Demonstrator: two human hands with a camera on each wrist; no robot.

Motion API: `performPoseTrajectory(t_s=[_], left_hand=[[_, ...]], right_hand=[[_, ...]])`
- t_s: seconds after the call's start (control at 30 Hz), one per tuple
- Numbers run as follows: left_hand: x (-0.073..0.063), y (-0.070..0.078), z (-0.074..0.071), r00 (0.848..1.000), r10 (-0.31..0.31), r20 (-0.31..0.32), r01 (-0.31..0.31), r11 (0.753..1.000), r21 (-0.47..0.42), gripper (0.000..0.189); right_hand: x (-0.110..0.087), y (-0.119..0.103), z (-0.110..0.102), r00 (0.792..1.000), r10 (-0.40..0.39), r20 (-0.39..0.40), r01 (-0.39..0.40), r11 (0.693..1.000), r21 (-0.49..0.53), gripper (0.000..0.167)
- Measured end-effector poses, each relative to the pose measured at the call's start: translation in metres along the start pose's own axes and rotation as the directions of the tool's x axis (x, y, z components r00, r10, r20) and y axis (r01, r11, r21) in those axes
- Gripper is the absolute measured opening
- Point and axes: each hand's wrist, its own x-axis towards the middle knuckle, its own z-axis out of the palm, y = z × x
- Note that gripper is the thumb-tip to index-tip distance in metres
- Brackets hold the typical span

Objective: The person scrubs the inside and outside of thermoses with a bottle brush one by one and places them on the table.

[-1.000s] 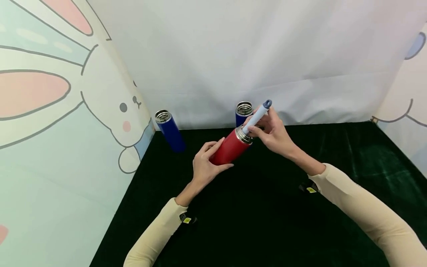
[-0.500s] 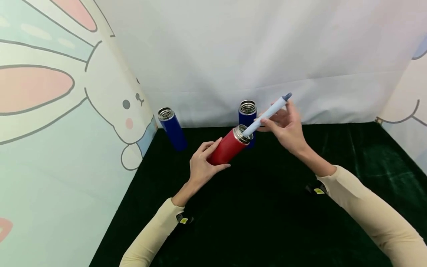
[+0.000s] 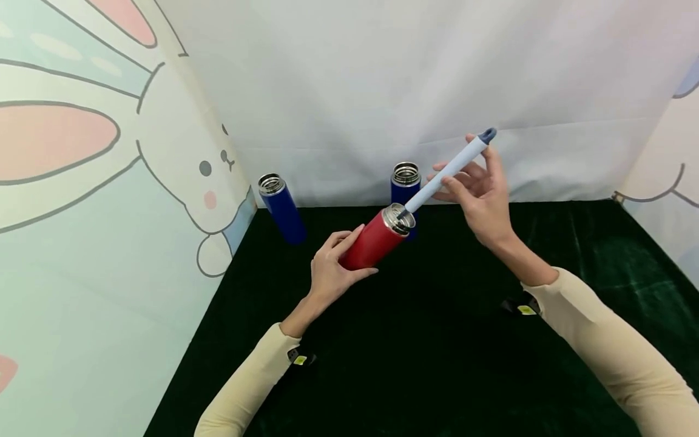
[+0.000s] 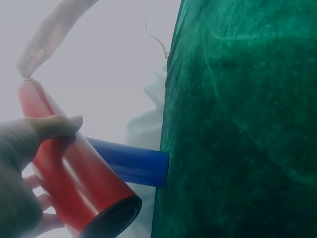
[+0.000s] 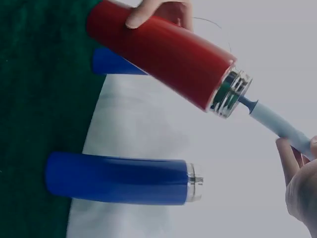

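Note:
Tilted over the table, a red thermos bottle (image 3: 374, 243) with a bare steel neck is gripped round its body by my left hand (image 3: 330, 273). My right hand (image 3: 483, 203) pinches the light-blue handle of a bottle brush (image 3: 445, 173), which has a dark-blue hanging end. Its dark neck (image 5: 249, 103) enters the bottle's open mouth; the head inside is hidden. In the left wrist view, my left thumb lies across the red bottle (image 4: 81, 173), whose dark base faces the camera. Behind the red bottle stands a blue thermos bottle (image 3: 405, 189), partly covered by it.
Another uncapped blue thermos bottle (image 3: 284, 212) stands upright at the back left. Dark green velvet cloth (image 3: 415, 352) covers the table. A white curtain (image 3: 349, 91) hangs along the back, and a wall with a printed rabbit (image 3: 180, 164) is on the left.
My right hand has moved up and to the right, drawing the brush partway out, so more handle and its dark neck show. The red bottle stays nearly still in my left hand.

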Motion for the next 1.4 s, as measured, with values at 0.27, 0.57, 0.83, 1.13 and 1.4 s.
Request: performPoseTrajectory(t_s=[0.27, 0.57, 0.83, 1.13, 1.4], left_hand=[[0.001, 0.004, 0.003, 1.000, 0.018, 0.025, -0.017, 0.999, -0.034, 0.088], [-0.001, 0.001, 0.000, 1.000, -0.007, 0.023, 0.007, 1.000, -0.021, 0.086], [0.000, 0.002, -0.003, 1.000, -0.008, 0.011, 0.009, 0.999, -0.044, 0.088], [0.001, 0.011, -0.002, 0.998, 0.052, 0.037, -0.049, 0.994, -0.099, 0.086], [0.000, 0.001, -0.006, 1.000, -0.004, 0.019, 0.004, 0.999, -0.040, 0.085]], right_hand=[[-0.018, 0.015, 0.013, 0.988, 0.059, 0.144, -0.046, 0.994, -0.097, 0.058], [-0.010, 0.006, 0.004, 0.999, -0.038, 0.019, 0.037, 0.999, 0.035, 0.054], [-0.006, 0.002, 0.001, 0.994, -0.104, -0.044, 0.104, 0.995, -0.009, 0.054], [-0.024, 0.002, 0.019, 0.970, -0.037, 0.238, 0.092, 0.970, -0.225, 0.054], [-0.015, -0.010, 0.016, 0.991, -0.013, 0.137, 0.024, 0.997, -0.077, 0.053]])
